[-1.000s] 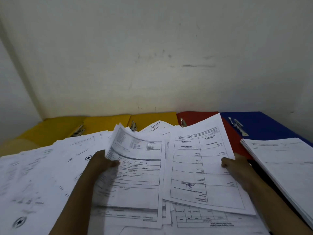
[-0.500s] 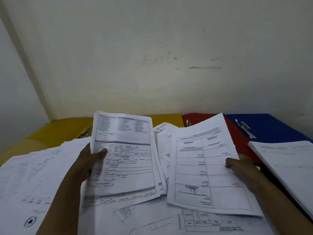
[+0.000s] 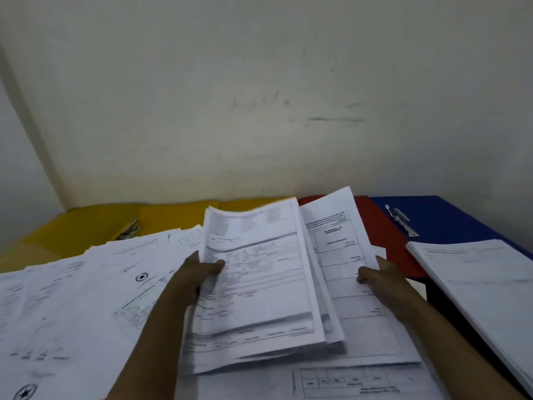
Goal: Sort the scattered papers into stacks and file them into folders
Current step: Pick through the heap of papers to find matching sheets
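Note:
My left hand (image 3: 191, 280) grips a bundle of printed forms (image 3: 259, 278) by its left edge, thumb on top. The bundle lies partly over the table sheet (image 3: 343, 255) that my right hand (image 3: 380, 280) holds by its right edge. Scattered papers (image 3: 86, 298) cover the table to the left and below. At the back lie yellow folders (image 3: 95, 226), a red folder (image 3: 383, 235) and an open blue folder (image 3: 450, 217) with a metal fastener (image 3: 401, 223). A neat paper stack (image 3: 484, 284) lies on the blue folder's near part.
A pale wall stands right behind the folders, with a corner at the left. Another metal clip (image 3: 129, 229) shows on a yellow folder. The table's dark right edge (image 3: 450, 316) runs under the neat stack.
My left hand has carried its bundle to the right, over the sheet in my right hand. The right hand has stayed about where it was.

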